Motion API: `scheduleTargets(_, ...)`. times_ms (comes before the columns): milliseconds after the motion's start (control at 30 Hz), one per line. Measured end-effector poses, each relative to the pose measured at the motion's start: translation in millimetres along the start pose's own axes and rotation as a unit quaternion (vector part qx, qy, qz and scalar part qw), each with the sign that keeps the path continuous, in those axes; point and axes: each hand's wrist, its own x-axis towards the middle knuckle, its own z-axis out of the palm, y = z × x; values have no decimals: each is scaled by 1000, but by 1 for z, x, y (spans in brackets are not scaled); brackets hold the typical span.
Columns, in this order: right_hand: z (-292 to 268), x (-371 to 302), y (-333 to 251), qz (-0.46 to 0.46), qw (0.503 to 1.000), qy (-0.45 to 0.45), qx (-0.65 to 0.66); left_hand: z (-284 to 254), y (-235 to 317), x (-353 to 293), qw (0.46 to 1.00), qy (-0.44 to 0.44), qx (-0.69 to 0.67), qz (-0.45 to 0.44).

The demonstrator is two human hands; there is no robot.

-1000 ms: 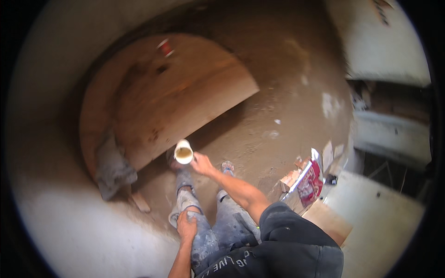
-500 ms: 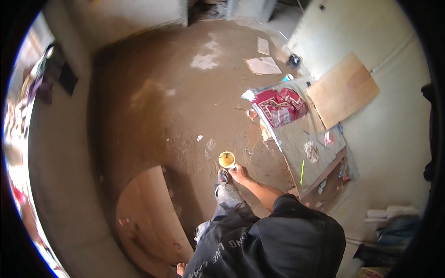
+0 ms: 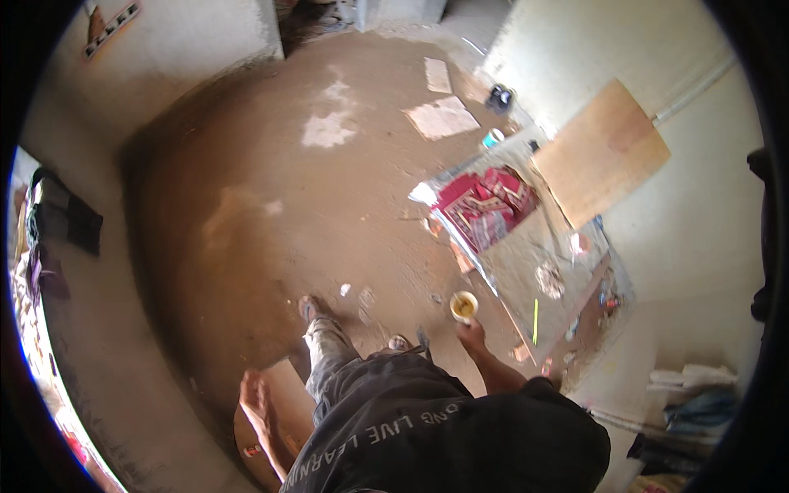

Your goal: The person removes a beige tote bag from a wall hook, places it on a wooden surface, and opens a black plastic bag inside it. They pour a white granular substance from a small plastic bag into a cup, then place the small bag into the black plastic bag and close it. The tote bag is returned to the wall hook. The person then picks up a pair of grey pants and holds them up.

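Observation:
A pale mug [image 3: 463, 306] with a yellowish-brown inside is held by its handle in my right hand [image 3: 471, 333], whose fingers are closed. It hangs above the brown floor, left of the low covered platform. My left hand [image 3: 256, 393] is lowered at my left side, over a curved brown board [image 3: 288, 386] lying on the floor. That hand holds nothing I can make out, and its fingers are too blurred to read. Both of my feet show in sandals, the left foot [image 3: 309, 307] ahead of the right.
To my right, a low platform [image 3: 514, 271] carries a red patterned cloth [image 3: 485, 205], a crumpled pale cloth and a yellow-green strip [image 3: 536, 321]. A plywood sheet [image 3: 604, 156] leans on the right wall. Beyond are a blue-and-white cup [image 3: 493, 138], dark shoes [image 3: 500, 99] and flat pale sheets [image 3: 441, 117].
My right hand has moved to the right with the mug, closer to the platform. My left hand has come into view. My left foot now shows ahead, and the view has shifted.

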Motion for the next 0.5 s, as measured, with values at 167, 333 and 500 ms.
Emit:
scheduleTargets(167,24,10,-80,205,962,26,177,31,229,204,973,20,-18,231)
scheduleTargets(333,64,29,-181,247,924,64,285,90,451,333,862,-65,-77,498)
scheduleTargets(500,110,87,-252,256,875,106,396,240,589,419,625,-284,-203,698)
